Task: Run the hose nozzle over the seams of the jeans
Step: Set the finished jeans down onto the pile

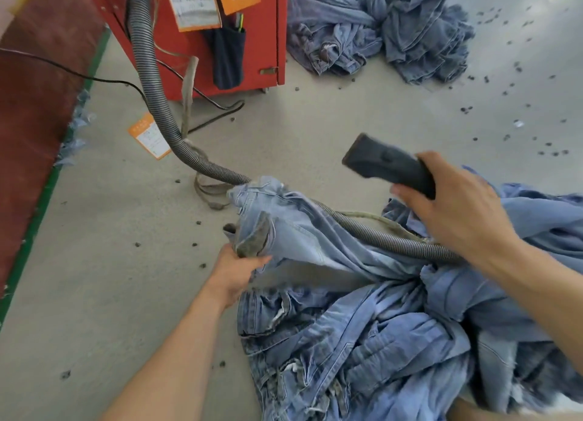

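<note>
— denim heap (pixel 378 341) right under the lens, pale blue jeans bunched on the grey floor (pixel 94 263), and the left hand (pixel 233 274) has its grip pinched round a folded edge of the top pair of jeans (pixel 303 231), fingers curled under the cloth.

— and the right hand (pixel 454 206) is wrapped round the dark nozzle (pixel 378 163), holding it up in the air, mouth pointing away, clear of the fabric. no seam contact yet, i'd say.

— so where's the trouble?

— the ribbed hose (pixel 388 233) lies right across the very pair being held. bring the nozzle down and that hose could drag the cloth along or pull the seam out of line.

— it also runs back to the red machine (pixel 220 42) past a black cable (pixel 94 79) and a loose strap (pixel 189 105).

— right, a hard tug might snag there and jerk the nozzle short of the seam.

— and the left grip?

— only on one edge. if it slackens, loose cloth could bunch under the nozzle mouth. lint specks (pixel 489 149) on the floor hint at how much is shedding. second pile (pixel 378 26) sits well apart, no risk there.
</note>
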A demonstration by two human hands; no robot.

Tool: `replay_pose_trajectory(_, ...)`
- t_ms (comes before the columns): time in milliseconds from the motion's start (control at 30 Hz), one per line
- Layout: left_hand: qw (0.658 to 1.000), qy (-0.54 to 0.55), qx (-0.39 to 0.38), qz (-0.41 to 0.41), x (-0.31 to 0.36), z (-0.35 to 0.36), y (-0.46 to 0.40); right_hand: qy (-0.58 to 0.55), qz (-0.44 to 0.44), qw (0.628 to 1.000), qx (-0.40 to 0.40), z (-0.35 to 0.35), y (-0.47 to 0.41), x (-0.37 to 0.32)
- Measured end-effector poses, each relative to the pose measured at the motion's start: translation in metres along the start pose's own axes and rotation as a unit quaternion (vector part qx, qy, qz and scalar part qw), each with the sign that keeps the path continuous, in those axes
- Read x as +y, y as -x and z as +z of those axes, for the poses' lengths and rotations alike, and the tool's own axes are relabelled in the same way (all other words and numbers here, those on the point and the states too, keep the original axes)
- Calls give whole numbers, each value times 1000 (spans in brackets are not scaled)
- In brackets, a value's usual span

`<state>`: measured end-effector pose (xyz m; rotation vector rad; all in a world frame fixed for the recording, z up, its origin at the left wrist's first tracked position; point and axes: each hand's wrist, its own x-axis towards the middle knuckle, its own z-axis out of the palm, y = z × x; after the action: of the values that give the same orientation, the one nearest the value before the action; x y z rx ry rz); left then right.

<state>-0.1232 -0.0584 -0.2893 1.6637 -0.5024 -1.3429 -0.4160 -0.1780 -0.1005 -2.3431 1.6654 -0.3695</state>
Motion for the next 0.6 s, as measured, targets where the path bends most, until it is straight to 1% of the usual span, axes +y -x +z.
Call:
replay_pose_trajectory(33,985,-113,-12,127,1,-3,17,-24,15,999,30,-4,-1,1)
replay_pose_trajectory(67,920,-275,-37,278,-3,-5,34,-42,28,997,58,-9,-3,2)
replay_pose_trajectory(100,805,-429,-96,398,-14,-7,51,-53,34,995,75,-13,-5,3)
replay_pose_trajectory(133,696,-540,-195,431,-27,-9,69,-58,34,995,80,-16,-5,3)
replay_pose_trajectory(167,618,-619,-297,383,-39,-13,84,-57,26,996,70,-20,-6,3)
replay_pose_trajectory(200,571,-669,-368,302,-55,-19,97,-53,13,997,45,-21,-4,2)
replay_pose_trajectory(233,563,-700,-393,196,-70,-24,106,-47,-8,999,12,-20,0,-1)
replay_pose_trajectory(267,591,-706,-380,91,-81,-27,111,-34,-33,999,-18,-18,5,-3)
replay_pose_trajectory(300,635,-688,-349,22,-85,-26,115,-17,-59,997,-44,-13,12,-4)
replay_pose_trajectory(367,728,-621,-287,-42,-84,-16,118,7,-91,991,-94,-2,25,-6)
replay_pose_trajectory(400,782,-565,-252,-68,-82,-11,119,19,-93,988,-120,3,30,-6)
replay_pose_trajectory(467,871,-424,-208,-135,-73,-1,122,63,-90,982,-154,9,36,-5)
replay_pose_trajectory(500,905,-341,-189,-170,-67,2,126,87,-92,979,-159,10,37,-4)
replay_pose_trajectory(533,932,-256,-167,-194,-62,4,130,107,-93,977,-160,10,37,-4)
replay_pose_trajectory(567,953,-163,-140,-213,-59,5,135,123,-94,975,-157,10,37,-5)
replay_pose_trajectory(600,965,-65,-111,-228,-59,6,139,135,-94,975,-153,9,37,-5)
